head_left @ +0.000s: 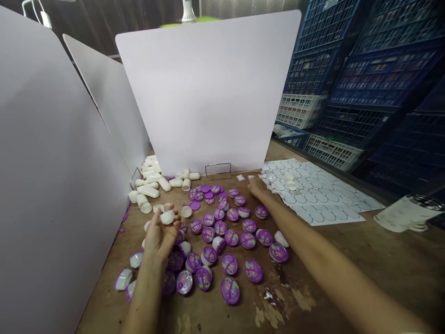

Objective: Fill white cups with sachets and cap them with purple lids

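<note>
My left hand (164,230) is palm up at the left of the wooden table, its fingers curled round a small white cup (167,216). My right hand (257,186) reaches to the far side, beside small clear packets (241,177) near the base of the white panel. Its fingers are blurred, and whether they hold anything cannot be made out. Between my arms lie several white cups with purple printed lids (231,237), some tipped over. Loose purple lids (195,205) lie behind them, and a white cup (187,212) stands just right of my left hand.
White cups (148,190) are heaped at the back left. White panels (212,97) rise behind and at the left (52,185). Sheets printed with ovals (320,195) lie at the right, near a white container (403,214). Blue crates (378,69) are stacked beyond.
</note>
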### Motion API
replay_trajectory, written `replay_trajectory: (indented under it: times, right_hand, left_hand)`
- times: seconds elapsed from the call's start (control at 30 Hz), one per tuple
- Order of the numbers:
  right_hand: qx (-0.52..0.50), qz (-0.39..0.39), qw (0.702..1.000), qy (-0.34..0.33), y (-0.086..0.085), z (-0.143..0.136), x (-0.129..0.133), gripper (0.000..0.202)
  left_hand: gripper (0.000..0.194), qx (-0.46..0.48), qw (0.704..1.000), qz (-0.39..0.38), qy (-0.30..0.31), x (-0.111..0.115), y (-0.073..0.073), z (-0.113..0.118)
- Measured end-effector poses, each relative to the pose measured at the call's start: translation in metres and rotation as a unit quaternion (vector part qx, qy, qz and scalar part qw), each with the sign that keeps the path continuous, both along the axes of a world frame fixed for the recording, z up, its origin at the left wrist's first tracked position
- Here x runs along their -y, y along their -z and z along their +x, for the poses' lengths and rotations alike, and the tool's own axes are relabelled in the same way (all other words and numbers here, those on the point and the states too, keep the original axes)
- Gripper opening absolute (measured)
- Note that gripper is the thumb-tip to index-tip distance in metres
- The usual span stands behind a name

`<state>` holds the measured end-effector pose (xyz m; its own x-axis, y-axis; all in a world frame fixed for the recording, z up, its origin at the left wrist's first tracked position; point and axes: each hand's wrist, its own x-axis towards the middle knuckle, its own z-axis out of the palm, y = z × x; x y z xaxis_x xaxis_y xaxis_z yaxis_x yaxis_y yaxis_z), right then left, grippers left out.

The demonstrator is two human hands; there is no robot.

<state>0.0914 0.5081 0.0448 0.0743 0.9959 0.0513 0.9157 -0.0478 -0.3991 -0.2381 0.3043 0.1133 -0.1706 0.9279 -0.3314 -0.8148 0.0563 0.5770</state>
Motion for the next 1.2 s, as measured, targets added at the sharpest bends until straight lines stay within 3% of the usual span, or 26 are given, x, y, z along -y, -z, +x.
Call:
replay_trajectory:
  times: [0.1,0.2,0.3,0.4,0.47,0.57,0.63,0.7,0.8,0.9,0.97,1.07,1.13,1.2]
  right_hand:
    - [0.003,-0.036,0.999,0.032,0.010,0.006,-0.001,0.034]
    - [-0.017,-0.042,0.998,0.044,0.008,0.011,0.003,0.030]
    - [-0.054,-0.019,0.997,0.047,-0.007,0.016,0.013,0.018]
    - [-0.103,0.037,0.993,0.050,-0.032,0.009,0.033,0.024]
    - [-0.140,0.069,0.987,0.039,-0.045,-0.009,0.056,0.030]
    - [-0.234,0.078,0.968,-0.041,-0.053,-0.055,0.109,0.027]
    - [-0.393,0.062,0.900,-0.178,-0.051,-0.088,0.150,0.019]
    - [-0.439,0.091,0.870,-0.206,-0.049,-0.110,0.185,0.011]
    - [-0.436,0.107,0.874,-0.185,-0.053,-0.109,0.219,0.020]
    - [-0.352,0.059,0.920,-0.162,-0.057,-0.074,0.245,0.029]
    - [-0.203,-0.019,0.966,-0.161,-0.048,-0.047,0.266,0.022]
    - [-0.029,-0.160,0.978,-0.128,-0.014,-0.018,0.299,0.007]
    - [-0.016,-0.178,0.978,-0.104,0.010,-0.009,0.313,0.012]
    - [-0.056,-0.167,0.980,-0.095,0.023,-0.005,0.320,0.012]
  left_hand:
    - [0.013,-0.031,0.999,-0.012,0.026,0.009,0.003,0.032]
    - [0.013,-0.057,0.997,-0.008,0.048,0.020,0.011,0.055]
    - [0.016,-0.072,0.995,-0.004,0.071,0.028,0.023,0.065]
    - [0.030,-0.118,0.991,0.004,0.067,0.030,0.034,0.071]
    - [0.041,-0.160,0.985,0.019,0.056,0.029,0.039,0.077]
    - [0.051,-0.205,0.974,0.064,0.065,0.028,0.042,0.093]
    - [0.052,-0.212,0.969,0.101,0.081,0.030,0.042,0.107]
    - [0.048,-0.215,0.964,0.124,0.091,0.035,0.042,0.117]
    - [0.041,-0.213,0.965,0.119,0.097,0.043,0.045,0.119]
    - [0.040,-0.200,0.973,0.093,0.068,0.047,0.046,0.107]
    - [0.040,-0.219,0.972,0.074,0.053,0.048,0.047,0.097]
    - [0.039,-0.268,0.960,0.049,0.066,0.048,0.046,0.087]
    - [0.040,-0.262,0.960,0.045,0.083,0.048,0.046,0.085]
    - [0.043,-0.236,0.966,0.050,0.092,0.050,0.047,0.086]
